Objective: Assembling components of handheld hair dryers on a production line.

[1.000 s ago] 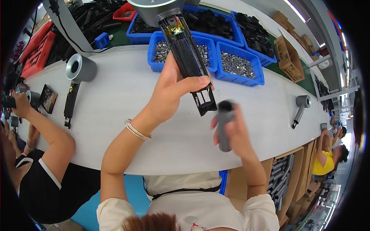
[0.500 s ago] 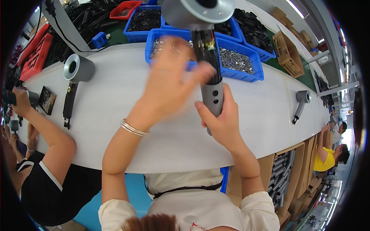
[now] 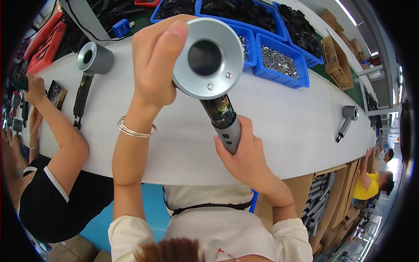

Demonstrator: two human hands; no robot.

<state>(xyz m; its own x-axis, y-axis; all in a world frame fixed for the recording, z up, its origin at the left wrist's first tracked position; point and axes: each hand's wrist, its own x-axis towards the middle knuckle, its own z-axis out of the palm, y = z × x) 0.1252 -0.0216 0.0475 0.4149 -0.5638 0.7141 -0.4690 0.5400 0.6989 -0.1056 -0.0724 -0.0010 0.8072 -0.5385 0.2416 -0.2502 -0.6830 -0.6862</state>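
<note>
Both of my hands hold a grey hair dryer [image 3: 233, 50] above the white table, its round, hollow head turned up toward me. My left hand [image 3: 152, 65] wraps the left side of the head, thumb at the rim. My right hand [image 3: 246, 155] grips the grey handle sleeve [image 3: 231, 133], which has two dark round holes on it. Between sleeve and head, the black inner handle [image 3: 214, 109] is exposed, with small wires or electronics showing. Two small shiny round pieces sit on the face of the head.
A blue bin [image 3: 281, 77] of small metal parts stands behind, among bins of black parts. Other hair dryers lie at left [image 3: 100, 61] and right [image 3: 348, 113]. A co-worker's arm [image 3: 65, 124] reaches in from the left. A cardboard box [image 3: 338, 65] stands back right; grey tubes [image 3: 321, 198] fill another below.
My left hand, blurred beside the handle before, has closed around the head. The hair dryer has come nearer and tilted left, its head swinging toward me. My right hand stays on the sleeve.
</note>
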